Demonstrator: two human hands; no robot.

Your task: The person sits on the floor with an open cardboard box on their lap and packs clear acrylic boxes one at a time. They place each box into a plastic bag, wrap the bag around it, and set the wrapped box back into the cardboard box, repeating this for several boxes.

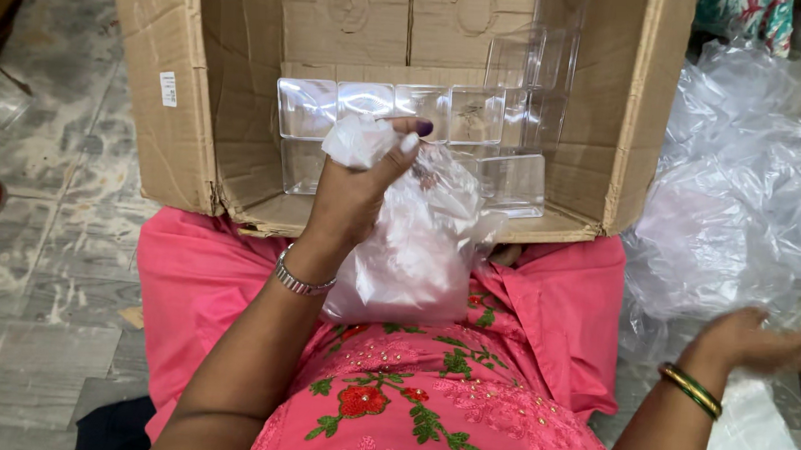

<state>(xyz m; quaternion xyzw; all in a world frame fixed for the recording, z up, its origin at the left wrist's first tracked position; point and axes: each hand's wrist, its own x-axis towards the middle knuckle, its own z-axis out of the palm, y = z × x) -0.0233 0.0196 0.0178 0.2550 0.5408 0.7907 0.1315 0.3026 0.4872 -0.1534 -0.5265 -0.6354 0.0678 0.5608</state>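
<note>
On the left, the tiled floor (48, 264) carries a cardboard box (167, 107) lying on its side, its open mouth facing the person and its lower flap against the pink garment (550, 303) over the lap. Inside the box, clear plastic containers (306, 108) stand in a row across the back wall, with more stacked at the right inner corner. The left hand (352, 196), wearing a metal watch (301, 279) at the wrist, is raised in front of the box mouth and is clamped on the gathered neck of a clear plastic bag (417, 253); the bag hangs below the hand, above the lap. The right hand (756, 339), blurred, with a green bangle (690, 391), is open, fingers spread, touching a heap of clear plastic wrap (744, 195) on the floor beside the box's right edge. The hands are well apart.
</note>
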